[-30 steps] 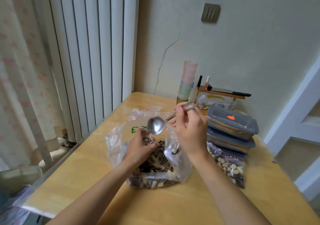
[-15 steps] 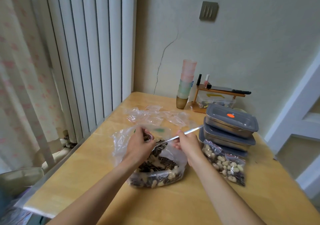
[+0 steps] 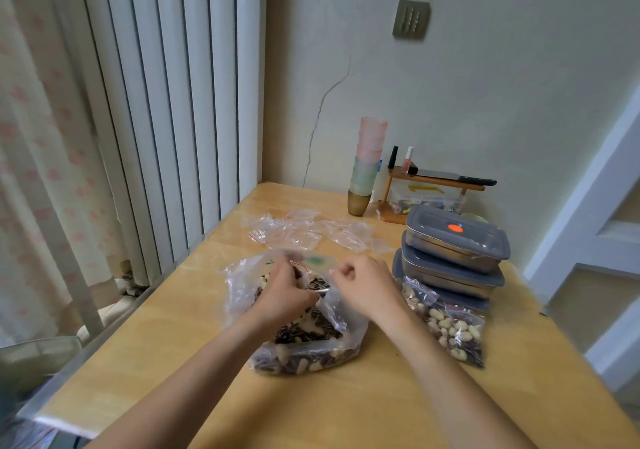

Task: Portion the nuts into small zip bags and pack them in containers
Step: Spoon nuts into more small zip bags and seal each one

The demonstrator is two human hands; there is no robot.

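Two hands over the big nut bag (image 3: pixel 304 341) mid-table: left hand (image 3: pixel 282 296) pinching a small zip bag (image 3: pixel 304 263) at its mouth, right hand (image 3: pixel 367 286) curled, grasp unclear, beside stacked grey containers (image 3: pixel 453 241).

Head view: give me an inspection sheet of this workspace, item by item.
Surface: wooden table, bare wood in front.
Job's things: large bag of nuts open at centre; filled zip bag to its right, against three stacked lidded containers; empty zip bags scattered behind.
Clutter: stacked cups; small wooden rack with little bottles and a dark flat item on top.
Hands: left hand at the large bag's mouth, pinching a small bag; right hand curled beside it, a thin metal piece just showing, hold unclear.
Cables: nothing seen.
Surroundings: vertical blinds and curtain left; cracked wall with a plate behind.
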